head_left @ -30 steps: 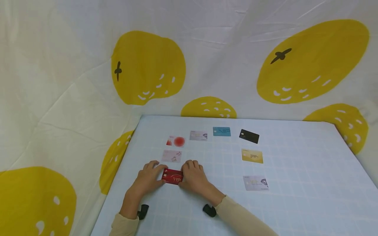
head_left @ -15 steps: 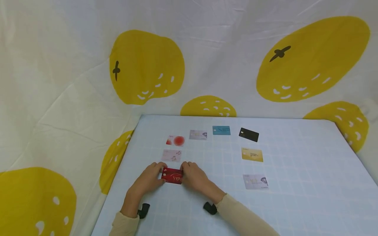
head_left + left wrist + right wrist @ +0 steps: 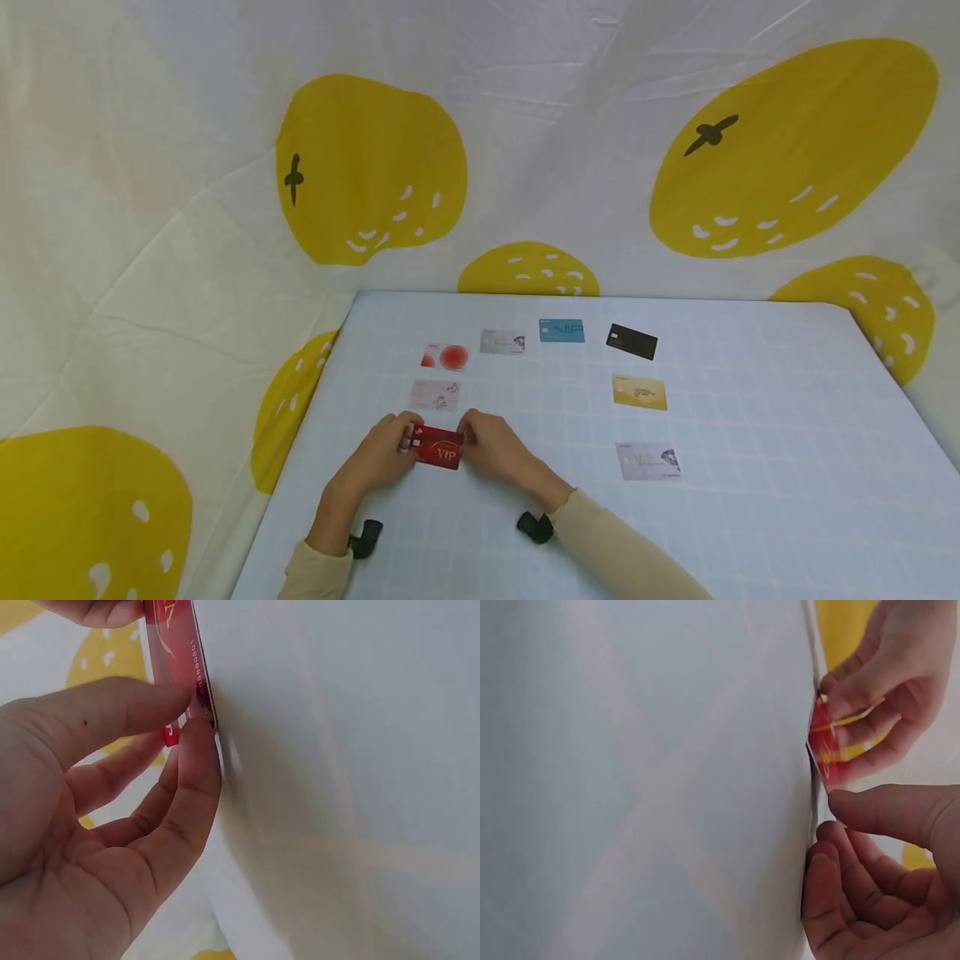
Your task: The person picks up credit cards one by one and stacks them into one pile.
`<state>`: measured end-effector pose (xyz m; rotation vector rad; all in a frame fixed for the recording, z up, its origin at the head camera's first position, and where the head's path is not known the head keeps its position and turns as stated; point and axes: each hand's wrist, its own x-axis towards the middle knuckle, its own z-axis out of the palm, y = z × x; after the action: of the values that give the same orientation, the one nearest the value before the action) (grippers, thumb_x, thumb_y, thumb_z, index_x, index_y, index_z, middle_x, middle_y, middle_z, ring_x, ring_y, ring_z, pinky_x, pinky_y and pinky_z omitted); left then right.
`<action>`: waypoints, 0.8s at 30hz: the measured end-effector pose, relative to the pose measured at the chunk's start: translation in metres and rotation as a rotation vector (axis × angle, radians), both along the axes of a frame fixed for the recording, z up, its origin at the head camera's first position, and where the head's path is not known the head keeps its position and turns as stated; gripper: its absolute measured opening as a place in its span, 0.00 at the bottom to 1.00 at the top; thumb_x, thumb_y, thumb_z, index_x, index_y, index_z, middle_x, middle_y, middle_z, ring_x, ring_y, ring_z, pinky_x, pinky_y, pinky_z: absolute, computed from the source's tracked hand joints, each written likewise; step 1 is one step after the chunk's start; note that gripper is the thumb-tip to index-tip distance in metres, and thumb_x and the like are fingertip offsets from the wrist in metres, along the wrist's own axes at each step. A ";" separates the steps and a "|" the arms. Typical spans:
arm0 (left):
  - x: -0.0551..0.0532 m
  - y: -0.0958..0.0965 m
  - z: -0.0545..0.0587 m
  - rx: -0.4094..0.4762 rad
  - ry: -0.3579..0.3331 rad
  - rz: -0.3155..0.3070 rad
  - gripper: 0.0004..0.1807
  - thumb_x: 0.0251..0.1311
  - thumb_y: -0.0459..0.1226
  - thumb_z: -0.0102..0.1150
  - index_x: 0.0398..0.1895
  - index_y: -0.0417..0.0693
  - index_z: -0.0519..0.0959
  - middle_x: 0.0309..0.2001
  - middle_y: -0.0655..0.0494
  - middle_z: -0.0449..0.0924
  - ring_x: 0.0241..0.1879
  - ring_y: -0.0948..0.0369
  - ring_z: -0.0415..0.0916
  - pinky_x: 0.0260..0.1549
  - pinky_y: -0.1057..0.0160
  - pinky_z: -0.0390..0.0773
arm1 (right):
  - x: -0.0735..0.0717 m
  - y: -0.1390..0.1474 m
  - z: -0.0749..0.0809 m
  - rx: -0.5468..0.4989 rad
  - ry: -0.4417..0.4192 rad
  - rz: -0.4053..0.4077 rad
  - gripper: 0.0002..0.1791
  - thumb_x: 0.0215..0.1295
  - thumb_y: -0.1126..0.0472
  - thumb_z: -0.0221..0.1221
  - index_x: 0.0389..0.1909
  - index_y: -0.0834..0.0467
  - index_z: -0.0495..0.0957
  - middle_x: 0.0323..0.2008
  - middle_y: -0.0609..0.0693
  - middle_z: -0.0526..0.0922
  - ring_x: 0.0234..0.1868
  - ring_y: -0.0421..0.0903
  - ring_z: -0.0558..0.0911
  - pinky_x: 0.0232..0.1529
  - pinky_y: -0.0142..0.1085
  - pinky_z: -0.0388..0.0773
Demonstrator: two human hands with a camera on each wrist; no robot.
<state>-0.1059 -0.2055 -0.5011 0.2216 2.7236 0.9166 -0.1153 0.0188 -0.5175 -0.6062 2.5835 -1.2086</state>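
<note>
A red VIP card [image 3: 438, 447] lies near the front left of the pale blue checked table [image 3: 750, 433]. My left hand [image 3: 405, 435] pinches its left end between thumb and fingers and tips that end up off the cloth. The left wrist view shows this pinch [image 3: 196, 712] on the card [image 3: 180, 667] close up. My right hand [image 3: 468, 433] sits at the card's right end. In the right wrist view its thumb tip meets the card [image 3: 823, 750] edge, and its fingers [image 3: 821, 859] curl loosely against the cloth with nothing between them.
Several other cards lie flat in an arc beyond my hands: pale pink [image 3: 435, 394], red-circle [image 3: 446, 357], grey [image 3: 502, 342], teal [image 3: 562, 331], black [image 3: 632, 342], gold [image 3: 640, 392], silver [image 3: 648, 461]. A white sheet with yellow fruit prints [image 3: 371, 167] hangs behind and to the left.
The card lay flat under both hands' fingertips; now my left hand has pinched its left end and raised it slightly. My right hand's fingers have curled back to the right end.
</note>
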 end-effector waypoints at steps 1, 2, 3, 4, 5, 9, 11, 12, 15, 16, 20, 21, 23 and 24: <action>0.000 0.000 0.000 0.007 0.008 0.007 0.21 0.56 0.27 0.68 0.53 0.45 0.77 0.34 0.55 0.72 0.36 0.59 0.69 0.38 0.59 0.76 | 0.000 0.001 0.000 -0.017 -0.007 -0.003 0.09 0.64 0.67 0.64 0.43 0.59 0.77 0.30 0.43 0.77 0.32 0.41 0.74 0.34 0.31 0.75; 0.000 0.000 0.000 0.013 0.020 0.013 0.19 0.57 0.26 0.66 0.52 0.45 0.78 0.34 0.55 0.72 0.35 0.59 0.70 0.38 0.58 0.77 | 0.000 0.002 -0.001 -0.031 -0.008 -0.005 0.09 0.64 0.67 0.63 0.43 0.59 0.77 0.30 0.43 0.77 0.32 0.41 0.74 0.34 0.31 0.75; 0.000 0.000 0.001 0.020 0.029 0.019 0.18 0.58 0.26 0.65 0.52 0.44 0.78 0.34 0.55 0.73 0.35 0.58 0.70 0.38 0.58 0.77 | -0.001 0.003 -0.001 -0.047 -0.016 -0.008 0.08 0.65 0.67 0.63 0.43 0.58 0.77 0.30 0.43 0.77 0.31 0.41 0.75 0.33 0.32 0.75; 0.000 0.000 0.001 0.023 0.035 0.026 0.17 0.60 0.27 0.64 0.52 0.45 0.79 0.35 0.55 0.74 0.35 0.58 0.71 0.39 0.57 0.78 | -0.001 0.004 -0.001 -0.062 -0.023 -0.011 0.08 0.65 0.67 0.63 0.44 0.58 0.77 0.30 0.43 0.78 0.31 0.41 0.75 0.33 0.32 0.76; 0.000 0.000 0.002 0.028 0.036 0.033 0.16 0.60 0.27 0.63 0.52 0.45 0.79 0.35 0.55 0.75 0.35 0.58 0.71 0.40 0.56 0.78 | -0.001 0.005 -0.001 -0.074 -0.035 -0.017 0.08 0.66 0.67 0.62 0.44 0.57 0.77 0.30 0.42 0.78 0.32 0.41 0.75 0.34 0.32 0.76; 0.000 0.001 0.003 0.056 0.023 0.051 0.16 0.61 0.27 0.63 0.52 0.46 0.79 0.36 0.54 0.77 0.36 0.57 0.73 0.42 0.54 0.81 | -0.003 0.010 -0.001 -0.129 -0.080 -0.038 0.08 0.66 0.66 0.62 0.44 0.56 0.77 0.30 0.42 0.78 0.32 0.42 0.76 0.35 0.33 0.77; -0.001 0.003 0.002 0.083 0.013 0.056 0.16 0.61 0.27 0.63 0.52 0.47 0.79 0.37 0.54 0.78 0.36 0.57 0.75 0.43 0.53 0.81 | -0.005 0.014 0.000 -0.149 -0.104 -0.057 0.07 0.66 0.65 0.63 0.43 0.55 0.77 0.31 0.42 0.78 0.33 0.42 0.76 0.37 0.33 0.77; -0.001 0.004 0.001 0.100 0.010 0.060 0.16 0.61 0.28 0.64 0.51 0.47 0.79 0.37 0.55 0.78 0.37 0.57 0.75 0.43 0.53 0.81 | -0.006 0.016 0.000 -0.156 -0.111 -0.068 0.07 0.65 0.65 0.63 0.43 0.55 0.78 0.31 0.42 0.79 0.34 0.42 0.76 0.37 0.34 0.77; -0.003 0.009 0.000 0.154 0.010 0.066 0.16 0.61 0.28 0.64 0.51 0.50 0.80 0.38 0.56 0.79 0.37 0.58 0.77 0.43 0.54 0.82 | -0.008 0.024 0.000 -0.176 -0.125 -0.099 0.07 0.65 0.64 0.63 0.42 0.54 0.78 0.32 0.43 0.80 0.34 0.44 0.77 0.37 0.35 0.79; -0.004 0.011 0.000 0.172 0.014 0.065 0.16 0.61 0.28 0.64 0.51 0.50 0.80 0.38 0.56 0.79 0.37 0.58 0.77 0.43 0.54 0.82 | -0.010 0.028 0.000 -0.183 -0.131 -0.107 0.07 0.66 0.63 0.63 0.42 0.54 0.78 0.33 0.44 0.80 0.34 0.44 0.77 0.37 0.35 0.79; -0.009 0.021 0.001 0.237 0.021 0.060 0.17 0.62 0.28 0.63 0.53 0.51 0.80 0.39 0.56 0.80 0.38 0.58 0.80 0.40 0.56 0.83 | -0.014 0.041 0.001 -0.211 -0.146 -0.143 0.07 0.66 0.64 0.62 0.43 0.55 0.77 0.34 0.46 0.81 0.34 0.45 0.79 0.36 0.36 0.81; -0.011 0.024 0.002 0.247 0.021 0.059 0.17 0.62 0.29 0.63 0.53 0.51 0.80 0.39 0.56 0.80 0.38 0.58 0.80 0.40 0.56 0.83 | -0.015 0.044 0.002 -0.217 -0.148 -0.155 0.07 0.66 0.64 0.62 0.43 0.55 0.77 0.34 0.46 0.81 0.34 0.45 0.79 0.35 0.36 0.81; -0.015 0.031 0.003 0.264 0.026 0.052 0.17 0.63 0.29 0.63 0.54 0.52 0.80 0.40 0.56 0.80 0.37 0.58 0.80 0.39 0.57 0.83 | -0.016 0.051 0.005 -0.233 -0.159 -0.182 0.07 0.67 0.65 0.62 0.43 0.56 0.77 0.34 0.47 0.81 0.33 0.45 0.80 0.35 0.36 0.81; -0.017 0.035 0.003 0.272 0.028 0.050 0.17 0.63 0.30 0.63 0.54 0.52 0.80 0.40 0.56 0.80 0.37 0.59 0.80 0.39 0.58 0.83 | -0.017 0.054 0.006 -0.239 -0.159 -0.195 0.07 0.66 0.66 0.62 0.43 0.56 0.77 0.33 0.48 0.82 0.33 0.45 0.81 0.34 0.37 0.81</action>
<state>-0.1231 -0.1710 -0.4981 0.2187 2.6323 1.3078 -0.1324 0.0727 -0.5118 -0.2900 2.4286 -1.5738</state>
